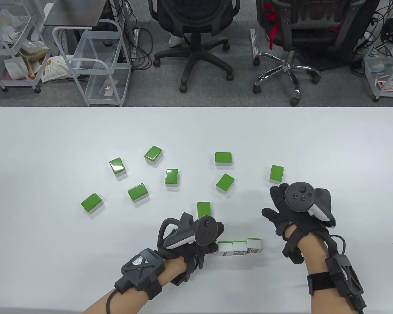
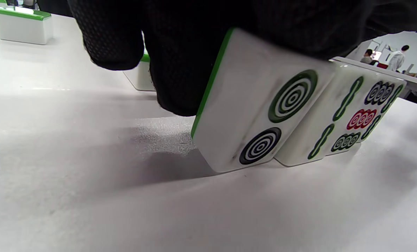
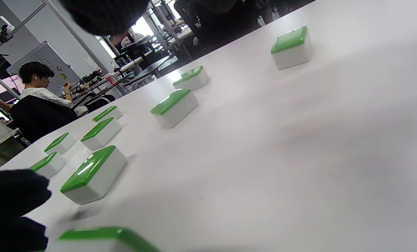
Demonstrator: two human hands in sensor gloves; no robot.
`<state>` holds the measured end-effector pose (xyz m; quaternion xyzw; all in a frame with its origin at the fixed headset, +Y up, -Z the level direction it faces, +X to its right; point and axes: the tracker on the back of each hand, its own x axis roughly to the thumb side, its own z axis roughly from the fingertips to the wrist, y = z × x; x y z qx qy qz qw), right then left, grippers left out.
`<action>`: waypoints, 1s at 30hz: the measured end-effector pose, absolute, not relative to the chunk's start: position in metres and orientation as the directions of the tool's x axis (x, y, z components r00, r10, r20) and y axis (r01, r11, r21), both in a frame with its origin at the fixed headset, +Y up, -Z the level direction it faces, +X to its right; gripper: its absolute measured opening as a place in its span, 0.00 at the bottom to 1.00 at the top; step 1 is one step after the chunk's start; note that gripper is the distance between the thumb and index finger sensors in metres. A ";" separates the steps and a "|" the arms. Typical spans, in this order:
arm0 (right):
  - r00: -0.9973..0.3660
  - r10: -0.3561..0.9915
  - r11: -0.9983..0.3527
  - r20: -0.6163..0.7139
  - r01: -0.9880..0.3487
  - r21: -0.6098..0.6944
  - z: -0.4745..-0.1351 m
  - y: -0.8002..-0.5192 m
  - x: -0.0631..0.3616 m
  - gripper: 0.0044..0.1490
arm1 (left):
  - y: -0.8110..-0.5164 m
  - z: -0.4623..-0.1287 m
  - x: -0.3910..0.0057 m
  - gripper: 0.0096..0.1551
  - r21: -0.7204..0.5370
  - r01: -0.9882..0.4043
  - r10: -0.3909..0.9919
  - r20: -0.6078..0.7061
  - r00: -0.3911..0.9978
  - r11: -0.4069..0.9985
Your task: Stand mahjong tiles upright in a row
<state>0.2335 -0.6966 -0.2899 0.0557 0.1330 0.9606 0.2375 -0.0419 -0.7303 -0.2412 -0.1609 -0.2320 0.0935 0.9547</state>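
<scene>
Three mahjong tiles stand upright in a row (image 1: pixel 239 248) near the front edge, faces toward me. My left hand (image 1: pixel 213 246) grips the leftmost tile (image 1: pixel 225 248) from above. In the left wrist view that two-circle tile (image 2: pixel 257 105) sits against the bamboo tile (image 2: pixel 334 115), with my fingers (image 2: pixel 180 70) behind and over it. My right hand (image 1: pixel 275 204) is open and empty, fingers spread, just in front of a flat green-backed tile (image 1: pixel 276 172). Several more tiles lie face down across the middle, the nearest one (image 1: pixel 203 209) just beyond my left hand.
The white table (image 1: pixel 36 235) ends at its far edge (image 1: pixel 196 107). Beyond it stand two office chairs (image 1: pixel 196 39) and wire carts (image 1: pixel 95 62). In the right wrist view the flat tiles (image 3: pixel 93 175) spread to the left of my hand.
</scene>
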 end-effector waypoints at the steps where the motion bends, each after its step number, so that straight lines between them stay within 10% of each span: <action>1: -0.881 0.471 -0.852 0.044 -0.441 0.284 -0.290 -0.697 0.234 0.52 | -0.731 -0.241 -0.042 0.40 -0.353 -0.121 0.269 0.410 0.871 0.928; 10: -0.876 0.480 -0.849 0.050 -0.450 0.276 -0.289 -0.694 0.234 0.52 | -0.706 -0.255 -0.062 0.39 -0.263 -0.237 0.321 0.348 0.881 0.935; 18: -0.879 0.475 -0.852 0.043 -0.447 0.272 -0.289 -0.694 0.235 0.52 | -0.706 -0.292 -0.048 0.46 -0.158 0.213 -0.136 0.393 0.909 0.964; 30: -0.889 0.457 -0.857 0.036 -0.430 0.283 -0.289 -0.696 0.235 0.52 | -0.753 -0.318 -0.024 0.52 -0.229 0.297 -0.194 0.383 0.903 0.927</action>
